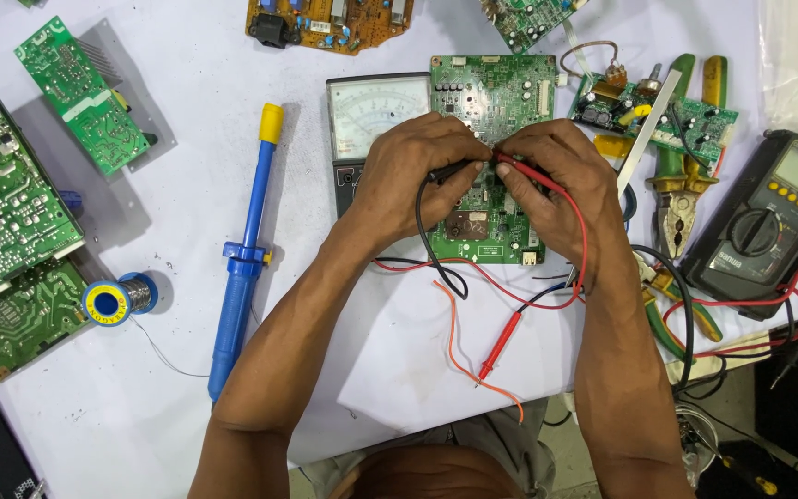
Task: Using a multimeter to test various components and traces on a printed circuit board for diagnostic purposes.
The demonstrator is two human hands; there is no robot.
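Both hands meet over the green circuit board (pixel 489 102) in the upper middle of the frame, on the white desk (pixel 140 407). The left hand (pixel 410 176) has its grip closed around a black probe (pixel 454 170), and the right hand (pixel 561 185) pinches a red probe (pixel 521 168) — the two tips look to rest on the board's middle, though the fingers hide the exact contact points. Just behind the board, partly under it, lies a needle-dial meter (pixel 371 115). A spare red probe (pixel 501 344) and an orange wire (pixel 454 342) lie loose in the lower middle.

By the look of it the probing is under way; a blue solder sucker (pixel 244 259) at centre left and a solder spool (pixel 114 300) at lower left lie untouched. A second dark meter (pixel 768 217) sits at the right edge.
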